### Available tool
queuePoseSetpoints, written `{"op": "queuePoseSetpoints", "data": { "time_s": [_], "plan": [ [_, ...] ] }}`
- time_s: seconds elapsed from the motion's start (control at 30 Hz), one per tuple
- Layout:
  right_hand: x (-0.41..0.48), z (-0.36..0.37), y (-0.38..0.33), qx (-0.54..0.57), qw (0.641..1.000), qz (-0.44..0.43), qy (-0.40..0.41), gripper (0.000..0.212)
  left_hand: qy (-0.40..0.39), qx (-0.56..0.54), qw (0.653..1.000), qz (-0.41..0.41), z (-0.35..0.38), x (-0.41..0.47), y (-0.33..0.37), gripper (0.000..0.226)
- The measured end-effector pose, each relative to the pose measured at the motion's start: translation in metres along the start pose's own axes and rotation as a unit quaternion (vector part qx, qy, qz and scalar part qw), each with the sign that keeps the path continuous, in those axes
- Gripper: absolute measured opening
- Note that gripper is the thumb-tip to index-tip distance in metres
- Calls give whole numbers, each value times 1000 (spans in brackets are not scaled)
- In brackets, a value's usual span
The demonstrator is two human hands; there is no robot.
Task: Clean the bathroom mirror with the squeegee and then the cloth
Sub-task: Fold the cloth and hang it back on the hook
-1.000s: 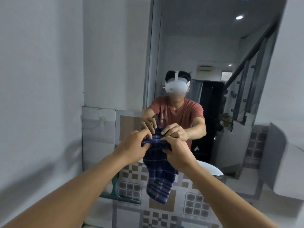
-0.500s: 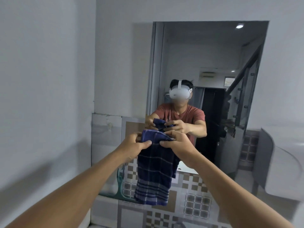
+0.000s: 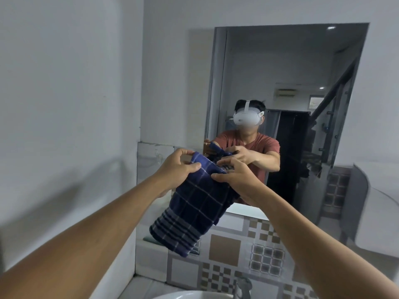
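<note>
A dark blue checked cloth hangs in front of me, folded over at the top. My left hand pinches its upper left corner and my right hand grips its upper right edge. Both hands are held out in front of the wall mirror, a short way off the glass. The mirror reflects a person holding the same cloth. No squeegee is in view.
Patterned tiles cover the wall below the mirror. The rim of a white basin and a metal tap sit at the bottom. A white fixture juts out at right. A plain white wall stands close at left.
The view has tilted up and shows more of the mirror. My hands have spread the cloth's top edge wider, and the cloth hangs more unfolded.
</note>
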State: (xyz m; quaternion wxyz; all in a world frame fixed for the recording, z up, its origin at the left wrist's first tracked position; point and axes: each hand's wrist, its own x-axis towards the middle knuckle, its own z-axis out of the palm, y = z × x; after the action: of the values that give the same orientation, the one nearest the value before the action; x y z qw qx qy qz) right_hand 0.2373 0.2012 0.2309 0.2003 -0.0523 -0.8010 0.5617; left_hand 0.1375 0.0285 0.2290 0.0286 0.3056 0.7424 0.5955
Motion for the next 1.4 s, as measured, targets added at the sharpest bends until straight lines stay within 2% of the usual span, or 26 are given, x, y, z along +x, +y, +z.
{"op": "queuePoseSetpoints", "data": {
  "time_s": [0.07,0.2,0.3,0.4,0.5,0.67,0.73,0.8,0.97,1.03,1.13,1.23,1.3,1.4],
  "plan": [
    [0,5,-7,29,999,15,-4,37,-6,26,1000,-4,-9,-4,1,46],
    [-2,21,-21,57,998,28,-25,18,-6,32,999,-20,-26,-16,-5,53],
    [0,30,-30,65,997,27,-17,20,-56,-15,997,-57,-33,-30,-14,44],
    [5,31,-40,84,996,31,-10,23,-105,11,991,-79,-34,-42,-27,36],
    [7,30,-46,98,995,36,-7,24,-76,46,995,-54,-36,-43,-32,39],
    [8,30,-48,104,991,84,-13,27,-82,97,991,-51,-54,-36,-16,36],
    [8,33,-46,112,988,105,-1,36,-75,104,991,-38,-62,-35,-10,29],
    [9,38,-44,134,983,122,7,45,-62,65,995,-32,-69,-34,-6,23],
    [5,58,-41,170,975,141,15,28,-51,-111,992,-32,-86,-30,0,15],
    [6,65,-34,177,975,134,2,34,-44,-140,989,-24,-92,-28,2,24],
    [6,71,-25,155,983,96,-33,39,-42,-125,991,-11,-103,-25,2,41],
    [9,74,-20,153,978,48,-132,44,-72,-106,992,-11,-116,-19,6,55],
    [16,76,-19,150,970,31,-190,56,-91,-86,992,-10,-123,-14,13,60],
    [28,86,-21,154,964,53,-210,64,-137,-27,990,1,-129,-4,21,64]
  ]
}}
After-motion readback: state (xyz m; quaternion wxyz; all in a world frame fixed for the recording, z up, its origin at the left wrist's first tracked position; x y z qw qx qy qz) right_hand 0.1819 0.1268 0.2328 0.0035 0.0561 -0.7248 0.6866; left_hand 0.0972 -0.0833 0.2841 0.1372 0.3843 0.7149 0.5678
